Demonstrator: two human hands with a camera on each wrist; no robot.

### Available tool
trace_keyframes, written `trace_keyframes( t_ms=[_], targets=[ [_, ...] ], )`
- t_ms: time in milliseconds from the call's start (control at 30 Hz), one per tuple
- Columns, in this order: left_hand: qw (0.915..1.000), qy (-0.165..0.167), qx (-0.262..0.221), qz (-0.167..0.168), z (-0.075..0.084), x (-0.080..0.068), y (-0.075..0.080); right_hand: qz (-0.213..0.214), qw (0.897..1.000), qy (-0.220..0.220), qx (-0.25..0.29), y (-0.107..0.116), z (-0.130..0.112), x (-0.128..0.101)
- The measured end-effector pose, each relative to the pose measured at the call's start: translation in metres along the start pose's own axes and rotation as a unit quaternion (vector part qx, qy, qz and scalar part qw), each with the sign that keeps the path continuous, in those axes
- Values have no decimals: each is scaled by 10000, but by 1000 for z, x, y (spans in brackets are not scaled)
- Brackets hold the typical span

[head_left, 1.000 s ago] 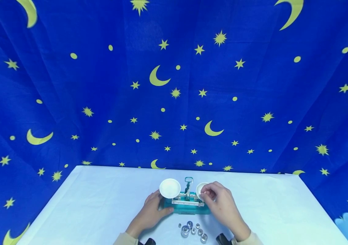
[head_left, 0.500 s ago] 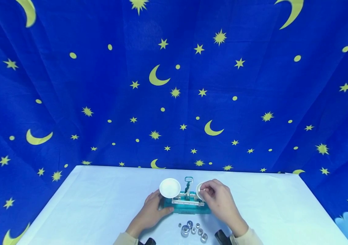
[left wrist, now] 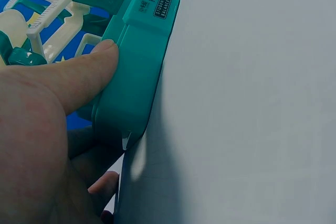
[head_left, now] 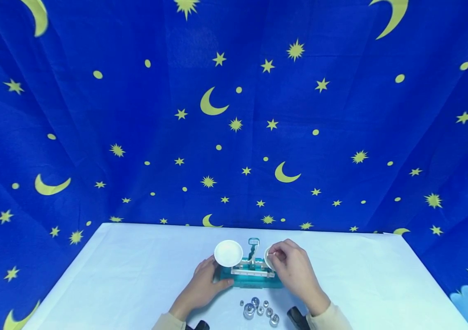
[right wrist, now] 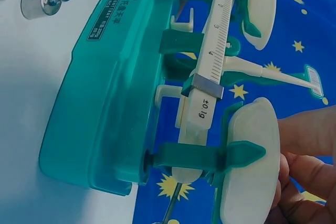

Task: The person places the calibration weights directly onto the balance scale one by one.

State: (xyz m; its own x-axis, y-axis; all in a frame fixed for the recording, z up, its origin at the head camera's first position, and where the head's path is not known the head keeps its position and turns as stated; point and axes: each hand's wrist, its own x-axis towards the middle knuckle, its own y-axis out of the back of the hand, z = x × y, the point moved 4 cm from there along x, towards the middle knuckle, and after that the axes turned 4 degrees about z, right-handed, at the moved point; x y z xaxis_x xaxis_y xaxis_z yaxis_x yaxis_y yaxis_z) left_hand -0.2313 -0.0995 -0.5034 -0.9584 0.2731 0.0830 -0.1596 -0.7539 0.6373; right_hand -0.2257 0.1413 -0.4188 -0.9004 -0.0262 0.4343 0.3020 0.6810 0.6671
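Note:
A teal balance scale (head_left: 254, 278) stands on the pale table, with its left white pan (head_left: 228, 253) bare. My left hand (head_left: 217, 278) grips the left end of its base (left wrist: 139, 82), the thumb (left wrist: 79, 80) pressed on the front face and a fingertip curled below. My right hand (head_left: 277, 257) is curled over the right white pan (right wrist: 249, 166). Its fingertips (right wrist: 304, 150) pinch at the pan's rim and hide most of the pan in the head view. The white graduated beam (right wrist: 218, 35) carries a metal slider (right wrist: 203, 86).
Several small silver weights (head_left: 259, 311) lie on the table (head_left: 127, 275) just in front of the scale, also seen as knobbed weights (right wrist: 47, 1) in the right wrist view. A blue cloth with yellow moons and stars (head_left: 234, 114) hangs behind the table.
My right hand has shifted slightly left and further over the right pan, its wrist drawn in. The left hand and the scale have stayed put.

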Motion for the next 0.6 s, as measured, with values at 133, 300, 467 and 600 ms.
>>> trace_keyframes(
  t_ms=[133, 300, 467, 600],
  targets=[
    [10000, 32, -35, -7, 0, 0, 0, -6, 9998, 32, -174, 1, -2, 1],
    [9999, 82, -52, -27, -1, 0, 0, -39, 9992, 76, -386, 2, -4, 2],
    [10000, 74, -6, -17, -2, 0, 0, -124, 9989, 43, -449, 1, -5, 2],
    [10000, 73, -6, -16, -3, 0, -1, -180, 9986, 27, -488, 0, -4, 2]
  ],
)
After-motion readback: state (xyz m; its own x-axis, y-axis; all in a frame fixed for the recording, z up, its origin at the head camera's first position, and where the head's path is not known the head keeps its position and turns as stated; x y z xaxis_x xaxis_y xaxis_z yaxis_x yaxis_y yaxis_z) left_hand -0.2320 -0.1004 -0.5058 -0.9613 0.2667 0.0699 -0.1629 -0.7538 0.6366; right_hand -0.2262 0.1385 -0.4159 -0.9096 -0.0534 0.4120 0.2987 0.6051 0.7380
